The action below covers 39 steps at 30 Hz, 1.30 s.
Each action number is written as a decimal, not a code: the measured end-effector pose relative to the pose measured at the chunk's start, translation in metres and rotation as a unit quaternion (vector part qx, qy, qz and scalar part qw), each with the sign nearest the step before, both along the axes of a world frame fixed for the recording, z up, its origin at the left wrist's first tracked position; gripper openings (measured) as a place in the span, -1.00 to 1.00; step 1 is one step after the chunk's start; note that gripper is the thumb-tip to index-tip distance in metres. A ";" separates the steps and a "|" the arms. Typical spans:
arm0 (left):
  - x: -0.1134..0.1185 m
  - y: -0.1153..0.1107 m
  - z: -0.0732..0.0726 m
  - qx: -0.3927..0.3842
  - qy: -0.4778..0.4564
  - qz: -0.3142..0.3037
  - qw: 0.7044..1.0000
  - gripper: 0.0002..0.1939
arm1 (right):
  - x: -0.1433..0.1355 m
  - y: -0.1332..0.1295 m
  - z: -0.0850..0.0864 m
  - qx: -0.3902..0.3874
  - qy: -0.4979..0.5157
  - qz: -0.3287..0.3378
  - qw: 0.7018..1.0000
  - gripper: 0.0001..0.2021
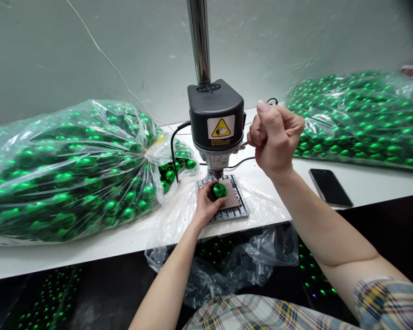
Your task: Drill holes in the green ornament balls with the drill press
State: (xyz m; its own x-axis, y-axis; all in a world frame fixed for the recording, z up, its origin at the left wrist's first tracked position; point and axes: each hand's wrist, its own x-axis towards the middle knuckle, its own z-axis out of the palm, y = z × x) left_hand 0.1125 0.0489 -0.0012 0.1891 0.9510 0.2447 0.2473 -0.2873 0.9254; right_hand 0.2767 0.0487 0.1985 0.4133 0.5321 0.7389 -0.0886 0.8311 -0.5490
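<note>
L arm extended fwd, L grip curled; R grip fisted, held higher, elbow bent.

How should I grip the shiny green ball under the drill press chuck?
Hold the green ball by its rounded sides, coming from the front left, as the left hand does. The drill chuck sits right above, so the top is probably best avoided.

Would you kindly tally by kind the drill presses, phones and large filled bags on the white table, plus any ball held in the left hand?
Drill press: 1
Phone: 1
Large filled bags: 2 (left bag, right bag)
Green ball in the left hand: 1
Total: 5
</note>
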 end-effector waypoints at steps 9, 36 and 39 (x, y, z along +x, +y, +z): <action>-0.001 -0.017 -0.001 0.028 -0.058 0.048 0.997 -0.43 | 0.001 0.000 -0.004 0.003 -0.021 -0.035 0.999 -0.44; -0.046 -0.093 0.014 0.174 -0.064 0.108 0.977 -0.55 | -0.003 0.003 0.002 0.053 0.021 -0.009 0.998 -0.48; -0.047 -0.102 0.010 0.173 -0.047 0.074 0.981 -0.56 | -0.004 0.003 0.002 0.053 0.021 -0.014 0.998 -0.47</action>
State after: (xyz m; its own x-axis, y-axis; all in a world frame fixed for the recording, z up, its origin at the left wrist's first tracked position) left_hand 0.0659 -0.0530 0.0087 0.0160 0.8229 0.5680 0.2277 -0.5561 0.7993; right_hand 0.2729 0.0512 0.2007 0.4588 0.4403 0.7718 -0.0859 0.8865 -0.4547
